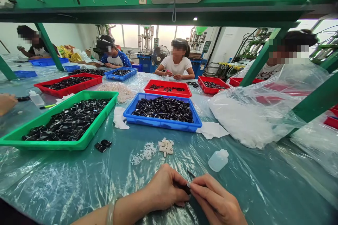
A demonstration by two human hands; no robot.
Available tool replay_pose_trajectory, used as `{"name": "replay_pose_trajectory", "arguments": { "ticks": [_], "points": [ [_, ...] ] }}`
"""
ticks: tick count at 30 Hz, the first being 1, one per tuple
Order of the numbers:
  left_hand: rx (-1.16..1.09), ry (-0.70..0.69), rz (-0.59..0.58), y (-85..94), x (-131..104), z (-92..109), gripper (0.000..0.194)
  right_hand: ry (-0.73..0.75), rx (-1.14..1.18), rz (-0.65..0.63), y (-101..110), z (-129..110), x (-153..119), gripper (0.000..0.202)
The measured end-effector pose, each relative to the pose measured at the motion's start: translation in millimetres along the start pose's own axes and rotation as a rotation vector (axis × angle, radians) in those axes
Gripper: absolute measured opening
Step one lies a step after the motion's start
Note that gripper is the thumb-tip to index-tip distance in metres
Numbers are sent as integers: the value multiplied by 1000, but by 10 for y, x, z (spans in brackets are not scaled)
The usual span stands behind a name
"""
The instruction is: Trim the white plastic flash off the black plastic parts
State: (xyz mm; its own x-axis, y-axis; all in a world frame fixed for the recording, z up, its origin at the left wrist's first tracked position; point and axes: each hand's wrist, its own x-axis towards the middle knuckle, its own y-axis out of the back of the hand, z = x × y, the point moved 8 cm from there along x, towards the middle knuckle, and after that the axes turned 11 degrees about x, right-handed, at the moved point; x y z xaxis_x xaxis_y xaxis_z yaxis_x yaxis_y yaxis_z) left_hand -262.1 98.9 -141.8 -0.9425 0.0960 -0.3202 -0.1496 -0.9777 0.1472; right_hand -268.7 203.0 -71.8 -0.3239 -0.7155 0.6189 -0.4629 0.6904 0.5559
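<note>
Low in the middle of the view, my left hand [165, 188] is closed around a small black plastic part [185, 188], mostly hidden by the fingers. My right hand [217, 200] meets it from the right, fingers pinched at the part's end. A thin, dark, pointed tool [191, 173] sticks out above the right fingers; its kind is unclear. Just beyond the hands lie a heap of small white plastic bits [144, 153] and a pile of cream-coloured pieces [166, 147]. Two glossy black parts [103, 145] rest on the table to the left.
A green tray [84, 144] and a blue tray [161, 123], both full of black parts, stand ahead. To the right are a squeeze bottle [218, 160] and a clear bag of white pieces [245, 126]. A green shelf beam [105, 0] crosses overhead. Several people sit around the table.
</note>
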Motion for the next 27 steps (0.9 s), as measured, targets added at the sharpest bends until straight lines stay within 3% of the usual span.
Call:
{"name": "replay_pose_trajectory", "arguments": {
  "ticks": [5, 10, 14, 20, 27],
  "points": [
    [0, 12, 7, 7, -7, 8, 15, -28, 29, -12, -41, 12, 6, 24],
    [-7, 17, 14, 4, 2, -15, 14, -32, 71, 83, -29, 23, 15, 24],
    [-55, 45, 32, 25, -4, 9, 15, -53, 25, 61, -8, 72, 13, 26],
    [-203, 37, 16, 73, -59, 169, 25, -295, 31, 72, 39, 315, -76, 62],
    [-233, -54, -116, 37, -112, 276, 28, -563, 145, 12, -58, 401, -91, 59]
  ]
}}
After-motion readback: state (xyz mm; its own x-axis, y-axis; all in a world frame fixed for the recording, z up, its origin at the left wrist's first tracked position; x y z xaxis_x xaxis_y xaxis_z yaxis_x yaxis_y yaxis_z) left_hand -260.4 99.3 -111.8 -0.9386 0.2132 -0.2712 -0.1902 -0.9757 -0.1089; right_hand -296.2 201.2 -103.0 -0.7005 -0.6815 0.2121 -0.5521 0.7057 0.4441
